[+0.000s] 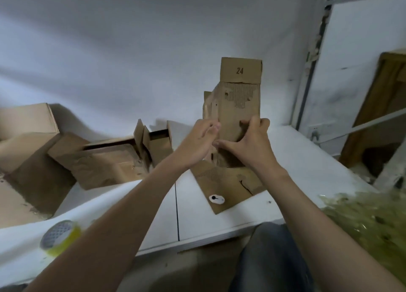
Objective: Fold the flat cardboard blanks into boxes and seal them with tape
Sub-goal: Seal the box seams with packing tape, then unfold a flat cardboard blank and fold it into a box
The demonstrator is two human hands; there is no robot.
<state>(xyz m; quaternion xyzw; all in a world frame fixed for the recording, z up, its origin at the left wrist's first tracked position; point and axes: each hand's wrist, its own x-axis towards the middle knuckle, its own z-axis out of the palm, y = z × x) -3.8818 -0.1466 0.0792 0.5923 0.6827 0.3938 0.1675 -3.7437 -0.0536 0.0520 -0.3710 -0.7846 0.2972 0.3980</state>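
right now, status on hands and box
Right hand grips the half-folded box upright. Left hand touches its side. Tape roll untouched on table.

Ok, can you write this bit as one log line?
step: folding box | left hand: touches box side | right hand: grips box front | top flap: upright | tape roll: on table, untouched

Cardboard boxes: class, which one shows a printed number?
The upright box held between the left hand and right hand, with 24 printed on its raised top flap. The boxes lying at left show no number.
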